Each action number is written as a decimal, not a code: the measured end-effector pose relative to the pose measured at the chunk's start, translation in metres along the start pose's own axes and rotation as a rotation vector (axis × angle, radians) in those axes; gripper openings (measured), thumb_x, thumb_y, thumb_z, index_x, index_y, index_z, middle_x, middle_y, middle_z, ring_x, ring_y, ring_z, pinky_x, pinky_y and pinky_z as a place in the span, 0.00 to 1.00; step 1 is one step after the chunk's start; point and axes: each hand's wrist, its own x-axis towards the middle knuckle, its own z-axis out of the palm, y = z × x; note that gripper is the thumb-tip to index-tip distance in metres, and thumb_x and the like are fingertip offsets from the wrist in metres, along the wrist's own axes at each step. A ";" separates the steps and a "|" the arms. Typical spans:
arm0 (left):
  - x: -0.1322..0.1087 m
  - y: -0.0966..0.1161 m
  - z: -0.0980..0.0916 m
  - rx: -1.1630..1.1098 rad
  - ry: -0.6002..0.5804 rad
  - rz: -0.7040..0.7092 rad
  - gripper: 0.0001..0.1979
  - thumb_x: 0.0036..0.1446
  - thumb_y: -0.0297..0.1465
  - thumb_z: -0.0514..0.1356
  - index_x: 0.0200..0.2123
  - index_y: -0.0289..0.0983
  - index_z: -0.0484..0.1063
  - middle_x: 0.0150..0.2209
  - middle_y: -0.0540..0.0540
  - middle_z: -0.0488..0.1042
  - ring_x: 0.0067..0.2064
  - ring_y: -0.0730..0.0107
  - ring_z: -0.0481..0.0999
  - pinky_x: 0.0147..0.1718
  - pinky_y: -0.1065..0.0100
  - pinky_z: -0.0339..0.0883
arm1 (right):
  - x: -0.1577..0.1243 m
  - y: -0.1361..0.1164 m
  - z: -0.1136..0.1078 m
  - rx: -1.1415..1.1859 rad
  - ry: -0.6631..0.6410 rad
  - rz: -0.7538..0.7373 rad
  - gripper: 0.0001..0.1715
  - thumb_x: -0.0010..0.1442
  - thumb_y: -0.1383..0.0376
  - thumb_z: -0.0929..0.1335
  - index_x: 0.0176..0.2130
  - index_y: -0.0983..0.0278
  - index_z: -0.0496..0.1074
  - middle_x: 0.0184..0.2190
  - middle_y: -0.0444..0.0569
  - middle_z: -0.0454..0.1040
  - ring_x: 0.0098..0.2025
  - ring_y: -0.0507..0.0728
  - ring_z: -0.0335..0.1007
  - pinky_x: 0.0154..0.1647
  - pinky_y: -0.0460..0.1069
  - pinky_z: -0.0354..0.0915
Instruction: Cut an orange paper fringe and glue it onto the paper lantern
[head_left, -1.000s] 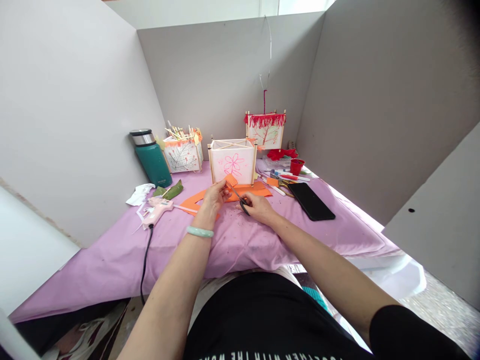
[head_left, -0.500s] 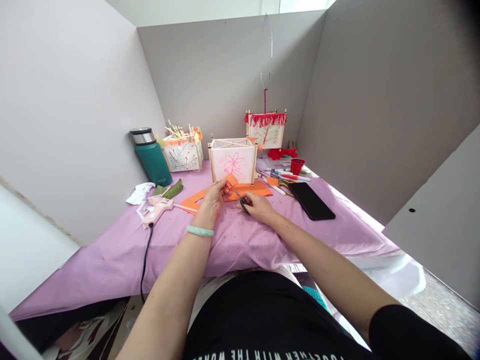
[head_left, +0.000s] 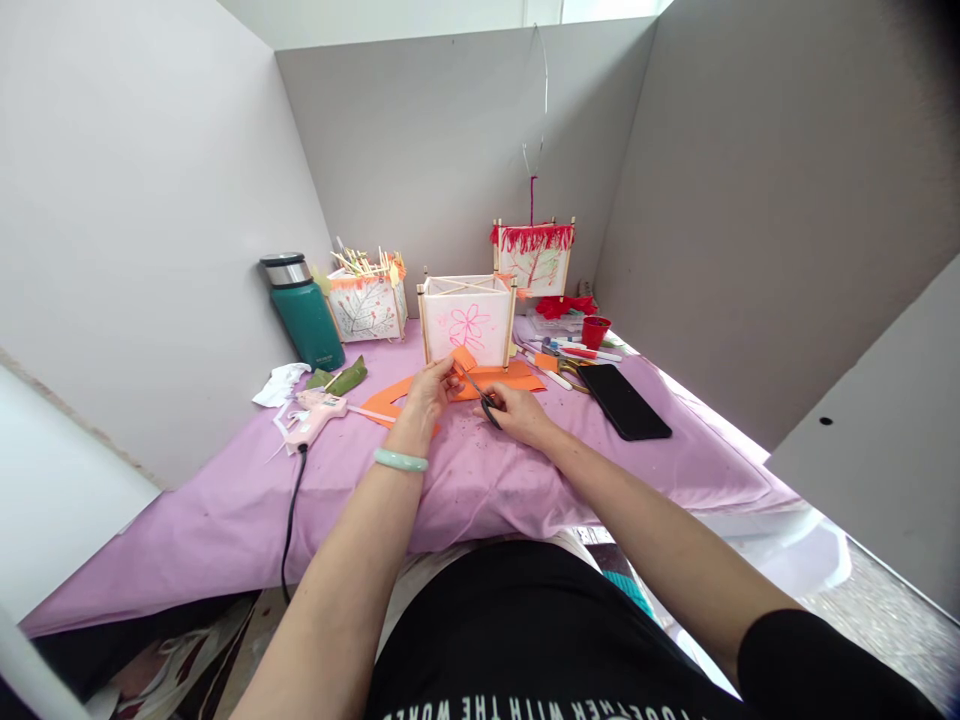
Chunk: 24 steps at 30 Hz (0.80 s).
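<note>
My left hand (head_left: 429, 392), with a pale green bangle on the wrist, pinches a small folded piece of orange paper (head_left: 463, 359) above the table. My right hand (head_left: 517, 411) grips black-handled scissors (head_left: 484, 397) whose blades point up into that paper. Under both hands lies a larger cut sheet of orange paper (head_left: 504, 379) on the purple tablecloth (head_left: 480, 480). Just behind stands a white paper lantern box with a pink flower drawing (head_left: 466, 320).
A pink glue gun (head_left: 313, 418) with a black cord lies at the left, near a teal flask (head_left: 304, 312) and a box of sticks (head_left: 367, 298). A black phone (head_left: 622, 402), markers (head_left: 577, 352), a red cup (head_left: 594, 331) and a red-fringed lantern (head_left: 533, 256) sit to the right. Grey partition walls enclose the table.
Both hands stay on the paper and scissors, almost still. The view has shifted slightly.
</note>
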 end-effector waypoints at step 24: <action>-0.009 0.003 0.005 0.091 -0.027 0.035 0.08 0.46 0.29 0.64 0.27 0.34 0.66 0.20 0.53 0.67 0.17 0.80 0.64 0.22 0.72 0.65 | -0.004 -0.003 -0.003 0.008 -0.002 0.002 0.19 0.53 0.52 0.68 0.37 0.64 0.70 0.23 0.43 0.70 0.25 0.50 0.63 0.26 0.43 0.53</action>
